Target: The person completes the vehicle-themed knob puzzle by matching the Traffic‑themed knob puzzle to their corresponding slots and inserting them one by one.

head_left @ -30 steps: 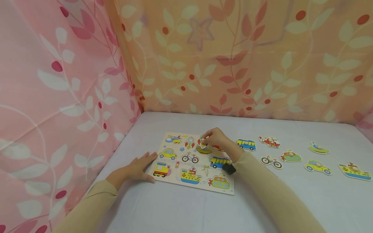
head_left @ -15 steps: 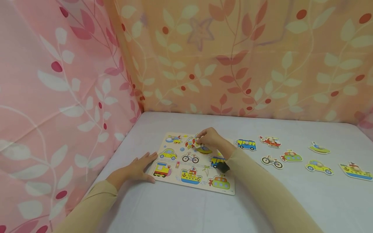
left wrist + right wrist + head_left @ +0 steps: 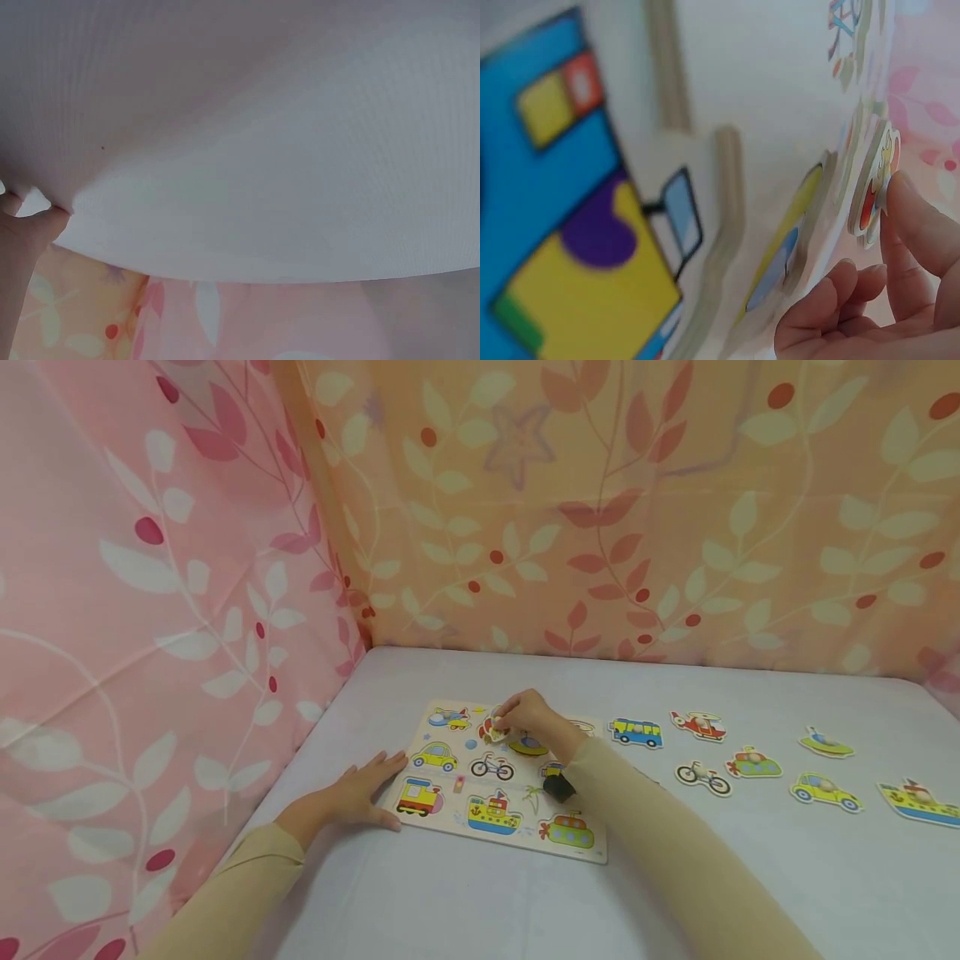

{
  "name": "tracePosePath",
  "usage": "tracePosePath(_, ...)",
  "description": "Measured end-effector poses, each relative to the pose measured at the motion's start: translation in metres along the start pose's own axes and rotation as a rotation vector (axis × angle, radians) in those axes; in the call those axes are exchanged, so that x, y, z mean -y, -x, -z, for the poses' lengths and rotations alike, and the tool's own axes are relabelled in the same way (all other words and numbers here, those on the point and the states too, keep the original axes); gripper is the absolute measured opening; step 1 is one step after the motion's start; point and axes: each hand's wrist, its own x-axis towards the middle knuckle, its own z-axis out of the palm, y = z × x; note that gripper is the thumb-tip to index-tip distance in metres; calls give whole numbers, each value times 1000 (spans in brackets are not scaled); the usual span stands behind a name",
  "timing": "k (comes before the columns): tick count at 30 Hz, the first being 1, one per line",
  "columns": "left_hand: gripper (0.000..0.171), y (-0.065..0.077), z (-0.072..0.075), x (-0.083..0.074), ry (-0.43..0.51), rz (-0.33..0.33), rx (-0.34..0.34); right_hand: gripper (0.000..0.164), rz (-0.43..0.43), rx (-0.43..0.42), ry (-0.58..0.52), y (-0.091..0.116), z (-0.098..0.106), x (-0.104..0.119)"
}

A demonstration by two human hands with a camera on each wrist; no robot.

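Observation:
My right hand (image 3: 531, 714) pinches a rocket puzzle piece (image 3: 876, 187) between thumb and finger, at the rocket spot near the far edge of the wooden puzzle board (image 3: 450, 781). In the right wrist view the piece is at or just over the board's face; whether it sits in its recess I cannot tell. My left hand (image 3: 362, 792) lies with fingers spread at the board's left edge, its fingertips and thumb touching that side. The plane piece (image 3: 448, 718) is in the board's far left corner. My right hand and sleeve hide part of the board's right side.
Right of the board lie several loose pieces: a bus (image 3: 636, 732), helicopter (image 3: 699, 725), bicycle (image 3: 702, 778), submarine (image 3: 753, 763), flying saucer (image 3: 826, 742), car (image 3: 827, 792) and ship (image 3: 919, 802). Patterned curtains (image 3: 600, 527) stand behind and to the left of the white table (image 3: 450, 906).
My right hand has moved left along the board's far side with the rocket piece, from beside the rocket spot to over it. The left hand stays at the board's edge.

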Motion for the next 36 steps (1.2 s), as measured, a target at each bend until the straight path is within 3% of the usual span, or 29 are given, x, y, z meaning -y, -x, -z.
tracePosePath(11,108,-1,-2,-2,9,21,-3,15,-21,-23,136,-8,-12,8)
tracePosePath(16,107,0,-2,-2,4,16,-4,15,30,14,228,-7,-13,8)
tracePosePath(20,107,1,-1,-3,5,7,-4,20,-22,60,197,-7,-10,9)
tracePosePath(24,107,0,-1,-4,7,-7,-3,31,-90,98,93,-2,3,6)
tracePosePath(27,107,0,-2,-4,6,-11,0,35,-103,100,77,4,16,5)
tracePosePath(36,108,0,-2,-2,-1,-6,-5,39,-21,82,123,24,59,3)
